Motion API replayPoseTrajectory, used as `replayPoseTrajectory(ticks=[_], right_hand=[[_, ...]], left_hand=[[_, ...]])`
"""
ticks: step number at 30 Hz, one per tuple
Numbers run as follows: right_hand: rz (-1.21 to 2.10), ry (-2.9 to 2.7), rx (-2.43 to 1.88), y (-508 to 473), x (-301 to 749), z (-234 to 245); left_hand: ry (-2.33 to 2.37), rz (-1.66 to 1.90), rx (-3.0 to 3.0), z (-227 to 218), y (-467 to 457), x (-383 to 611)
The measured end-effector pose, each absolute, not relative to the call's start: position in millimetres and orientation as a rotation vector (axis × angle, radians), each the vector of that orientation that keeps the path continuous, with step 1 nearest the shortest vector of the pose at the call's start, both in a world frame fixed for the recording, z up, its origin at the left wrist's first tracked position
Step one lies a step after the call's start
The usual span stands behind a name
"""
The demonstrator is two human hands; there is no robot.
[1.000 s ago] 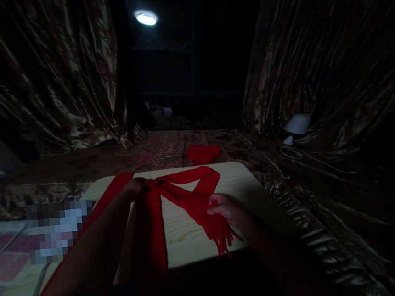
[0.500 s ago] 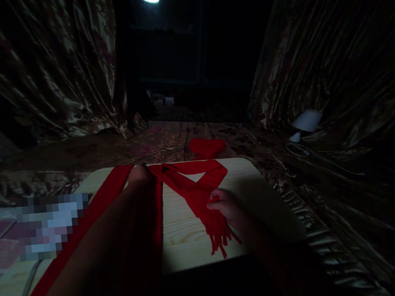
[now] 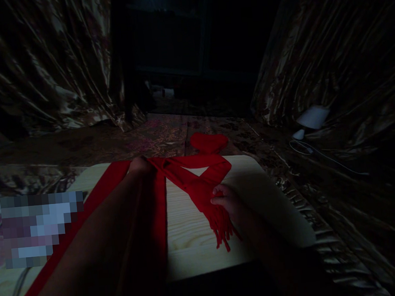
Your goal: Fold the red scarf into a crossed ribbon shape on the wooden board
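Note:
A long red scarf (image 3: 203,189) lies across the pale wooden tabletop (image 3: 187,232), with bands running toward me on the left and a crossed loop right of the middle. My left hand (image 3: 140,166) is closed on the scarf near the table's far edge, where the cloth bunches beside it. Its fingertips are mostly hidden. On the right, my right hand (image 3: 225,198) pinches the scarf just above its fringed end, with the fringe hanging toward me on the wood. A rounded red cloth piece (image 3: 209,141) sits beyond the far edge; whether it joins the scarf is unclear.
A small white lamp (image 3: 314,117) with a cable stands at the right on dark patterned cloth. Heavy patterned curtains (image 3: 83,75) hang on both sides. A blurred-out object (image 3: 48,225) and a grey cable (image 3: 14,293) are at the table's left. The room is dim.
The view has tilted down and shifted slightly, so the ceiling light's reflection is nearly out of sight. Both hands keep their places on the scarf, which looks almost unchanged.

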State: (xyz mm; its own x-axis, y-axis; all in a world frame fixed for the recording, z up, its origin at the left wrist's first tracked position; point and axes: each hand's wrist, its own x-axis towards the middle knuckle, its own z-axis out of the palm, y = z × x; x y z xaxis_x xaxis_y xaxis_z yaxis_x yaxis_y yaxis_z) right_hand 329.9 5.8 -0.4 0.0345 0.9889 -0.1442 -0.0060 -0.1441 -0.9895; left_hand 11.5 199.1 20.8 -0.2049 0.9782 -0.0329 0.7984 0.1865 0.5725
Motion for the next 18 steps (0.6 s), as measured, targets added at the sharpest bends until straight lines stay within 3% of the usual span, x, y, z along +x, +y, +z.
replayPoseTrajectory(ticks=[11, 18], right_hand=[[1.319, -1.165, -1.352, 0, 332, 8], [1.334, -1.266, -1.374, -4, 331, 16]], left_hand=[[2.097, 0.863, 1.454, 14, 195, 0], [2.094, 1.088, 1.723, 38, 180, 3]])
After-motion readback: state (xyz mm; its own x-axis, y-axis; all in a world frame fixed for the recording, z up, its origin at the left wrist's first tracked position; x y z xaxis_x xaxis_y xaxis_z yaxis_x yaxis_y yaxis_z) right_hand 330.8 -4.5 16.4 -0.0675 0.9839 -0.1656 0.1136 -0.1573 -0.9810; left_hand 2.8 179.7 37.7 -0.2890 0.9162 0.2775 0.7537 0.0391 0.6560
